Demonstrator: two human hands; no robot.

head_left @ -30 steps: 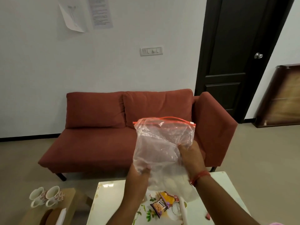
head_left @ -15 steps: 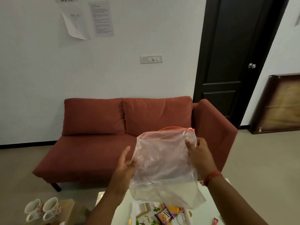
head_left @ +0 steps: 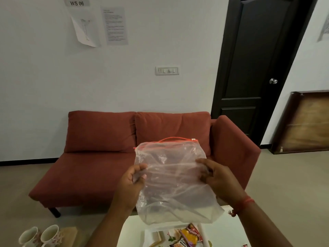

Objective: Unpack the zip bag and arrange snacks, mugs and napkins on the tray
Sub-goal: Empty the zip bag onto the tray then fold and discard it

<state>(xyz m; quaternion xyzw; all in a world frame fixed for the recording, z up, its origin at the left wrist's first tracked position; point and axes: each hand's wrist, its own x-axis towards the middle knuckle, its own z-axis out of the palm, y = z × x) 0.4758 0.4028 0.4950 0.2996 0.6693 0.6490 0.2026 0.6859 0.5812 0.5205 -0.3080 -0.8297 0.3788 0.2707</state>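
I hold a clear zip bag (head_left: 170,179) with a red zip strip up in front of me, its mouth at the top. My left hand (head_left: 131,184) pinches its left edge and my right hand (head_left: 215,177) grips its right edge. The bag looks empty. Below it, snack packets (head_left: 188,236) lie on a white floral tray (head_left: 151,236) at the bottom edge of the view. Two floral mugs (head_left: 41,237) stand at the bottom left on a low wooden surface.
A red sofa (head_left: 106,157) stands against the white wall straight ahead. A dark door (head_left: 258,68) is to the right, and a wooden board (head_left: 306,122) leans on the right wall. The white table (head_left: 231,234) holds the tray.
The bag has flattened out between my hands. My left hand went from open beside the bag to pinching its edge, and my right hand slid lower down the right side.
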